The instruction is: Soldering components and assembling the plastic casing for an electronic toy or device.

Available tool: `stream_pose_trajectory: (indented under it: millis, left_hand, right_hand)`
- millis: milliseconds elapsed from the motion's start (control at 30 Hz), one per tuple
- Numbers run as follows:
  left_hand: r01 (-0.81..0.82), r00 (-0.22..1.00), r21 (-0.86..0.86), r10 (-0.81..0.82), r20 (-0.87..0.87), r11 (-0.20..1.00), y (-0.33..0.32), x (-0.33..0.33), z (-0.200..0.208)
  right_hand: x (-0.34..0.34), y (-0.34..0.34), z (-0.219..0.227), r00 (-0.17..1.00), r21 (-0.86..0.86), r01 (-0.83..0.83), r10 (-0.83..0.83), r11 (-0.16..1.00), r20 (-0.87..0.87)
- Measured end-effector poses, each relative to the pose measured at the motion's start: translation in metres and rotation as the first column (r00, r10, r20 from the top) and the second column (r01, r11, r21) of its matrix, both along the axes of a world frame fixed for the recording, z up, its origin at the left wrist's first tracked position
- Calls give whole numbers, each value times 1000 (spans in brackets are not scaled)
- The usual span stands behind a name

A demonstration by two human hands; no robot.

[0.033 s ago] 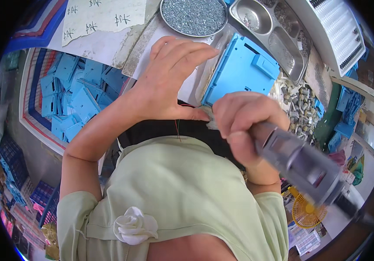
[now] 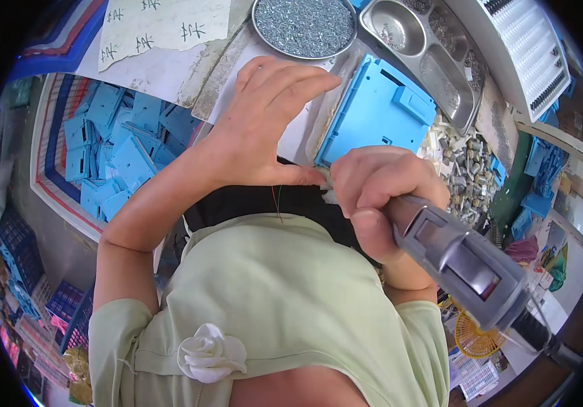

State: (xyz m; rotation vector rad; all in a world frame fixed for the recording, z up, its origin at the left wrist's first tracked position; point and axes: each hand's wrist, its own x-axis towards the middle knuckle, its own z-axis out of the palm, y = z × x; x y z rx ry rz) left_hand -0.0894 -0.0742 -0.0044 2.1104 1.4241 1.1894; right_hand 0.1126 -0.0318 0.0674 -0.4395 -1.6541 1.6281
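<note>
My right hand (image 2: pixel 393 190) is wrapped round a grey electric screwdriver (image 2: pixel 471 261), whose cord end points down to the right. Its tip is hidden below my fist, near the lower corner of a light-blue plastic panel (image 2: pixel 376 112). That panel lies on the worktable (image 2: pixel 220 102), showing a raised block and small slots. At its left side my left hand (image 2: pixel 261 122) is open, thumb and fingers spread wide apart; the thumb tip comes close to the panel's lower corner. Thin red and green wires (image 2: pixel 278 200) hang below the left thumb.
Behind the panel stand a round dish of screws (image 2: pixel 305 53) and a steel compartment tray (image 2: pixel 464 115) with small parts. Small metal parts (image 2: pixel 464 166) pile up at right, near a white box (image 2: pixel 522 54). A lined bin (image 2: pixel 39 146) at left holds several blue panels.
The screwdriver and my right hand have shifted very slightly, and the tool looks less blurred. My left hand keeps its place.
</note>
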Motion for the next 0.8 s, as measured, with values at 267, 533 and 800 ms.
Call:
stream_pose_trajectory:
  millis: [267, 533, 800]
  left_hand:
    - [164, 986, 113, -162, -28, 980, 35, 33, 1]
    - [279, 939, -18, -276, -206, 960, 55, 79, 8]
    - [263, 935, -84, -275, -225, 961, 55, 81, 16]
  right_hand:
    - [29, 19, 10, 1000, 24, -3, 3, 1000, -4]
    - [115, 71, -15, 895, -26, 304, -294, 952, -334]
    - [101, 90, -31, 878, 59, 460, -444, 886, -179]
